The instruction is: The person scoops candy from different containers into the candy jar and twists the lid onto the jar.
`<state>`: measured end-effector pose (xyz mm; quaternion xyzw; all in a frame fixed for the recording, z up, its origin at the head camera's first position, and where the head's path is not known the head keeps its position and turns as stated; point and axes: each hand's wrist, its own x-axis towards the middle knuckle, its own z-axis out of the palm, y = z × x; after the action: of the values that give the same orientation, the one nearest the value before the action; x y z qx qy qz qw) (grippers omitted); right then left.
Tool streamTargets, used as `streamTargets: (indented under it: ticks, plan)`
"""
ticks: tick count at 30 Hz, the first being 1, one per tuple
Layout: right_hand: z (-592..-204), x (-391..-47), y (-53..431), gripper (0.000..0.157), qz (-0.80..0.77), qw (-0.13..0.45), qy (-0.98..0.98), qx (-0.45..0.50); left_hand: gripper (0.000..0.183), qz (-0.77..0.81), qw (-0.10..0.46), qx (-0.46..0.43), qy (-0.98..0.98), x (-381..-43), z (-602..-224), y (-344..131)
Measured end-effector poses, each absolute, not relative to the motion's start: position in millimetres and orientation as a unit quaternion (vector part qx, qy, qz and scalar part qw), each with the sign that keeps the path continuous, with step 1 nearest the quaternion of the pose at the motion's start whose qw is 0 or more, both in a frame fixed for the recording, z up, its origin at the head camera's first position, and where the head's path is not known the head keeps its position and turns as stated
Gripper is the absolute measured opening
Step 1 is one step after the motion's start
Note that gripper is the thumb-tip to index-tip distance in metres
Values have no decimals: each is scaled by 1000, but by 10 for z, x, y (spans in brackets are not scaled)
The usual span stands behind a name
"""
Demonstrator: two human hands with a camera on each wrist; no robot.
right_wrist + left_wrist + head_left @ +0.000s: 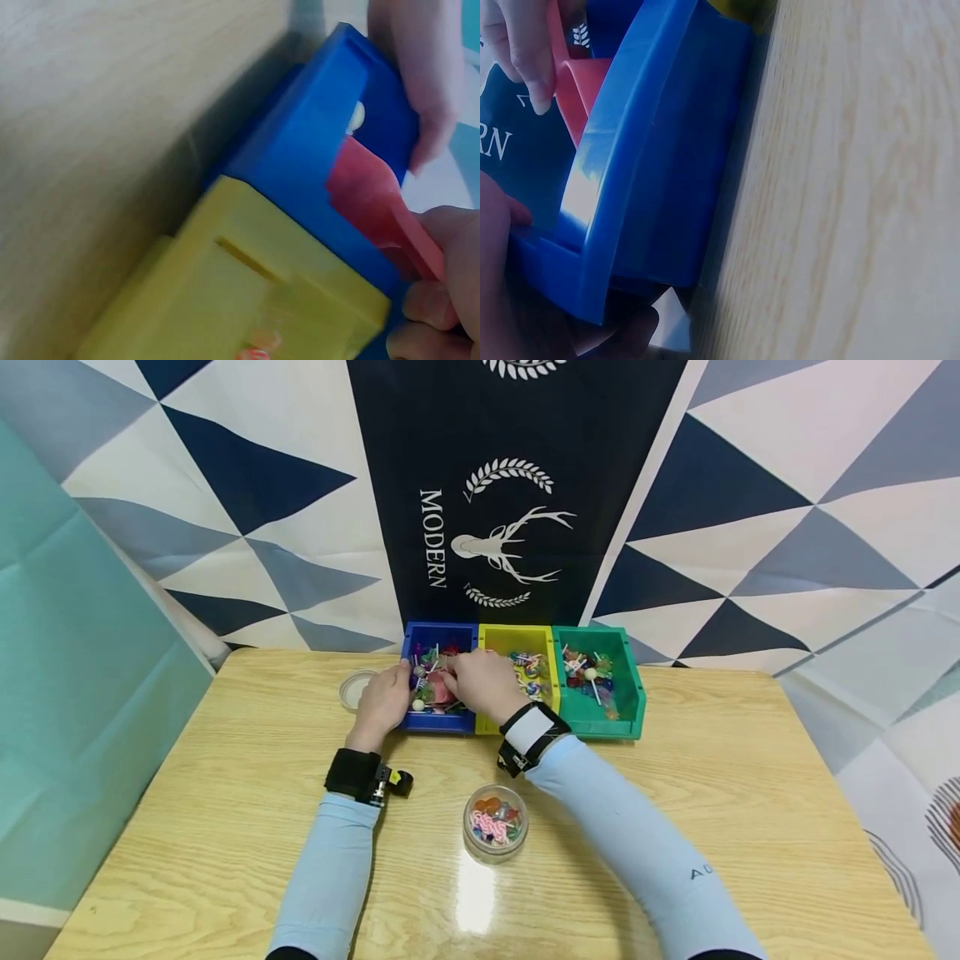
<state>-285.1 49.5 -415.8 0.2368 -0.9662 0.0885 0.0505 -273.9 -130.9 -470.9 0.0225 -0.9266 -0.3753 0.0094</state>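
A blue bin [438,720] of wrapped sweets and lollipops stands at the left of a row of three bins. My left hand [386,697] grips its left wall, the palm and thumb [495,247] against the corner. My right hand [483,681] reaches into the same bin and holds a red scoop [437,691] by the handle. The right wrist view shows the red scoop [367,195] inside the blue bin [315,150], my right hand [442,300] pinching its handle and my left hand [424,67] over the far edge. The left wrist view shows the scoop [577,90] behind the blue wall [660,172].
A yellow bin [517,639] and a green bin [622,710] with more sweets stand to the right of the blue one. A clear round jar [495,823] holding sweets stands on the wooden table [712,777] near me. Its clear lid [354,687] lies left of the blue bin.
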Motion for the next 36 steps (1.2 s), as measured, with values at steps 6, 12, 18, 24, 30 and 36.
streamTargets:
  ticks: [6,12,18,24,30,36]
  plan:
    - [-4178,-2819,449,33,90,47,-970,219,67,-378,12,21,-926,-2729,-4720,-1307]
    - [-4309,-2769,329,36,56,108,-971,206,65,-381,10,17,-924,-2724,-4713,-1299]
    - [-4384,-2787,291,32,32,127,-967,216,68,-381,5,14,-924,-2732,-4704,-1316]
    - [-4299,-2808,342,31,88,88,-966,225,68,-376,10,17,-926,-2733,-4695,-1348]
    - [-4258,-2816,279,44,83,88,-978,172,63,-381,14,16,-924,-2746,-4702,-1332]
    - [-4344,-2874,264,42,70,102,-972,200,66,-381,10,23,-924,-2729,-4706,-1325]
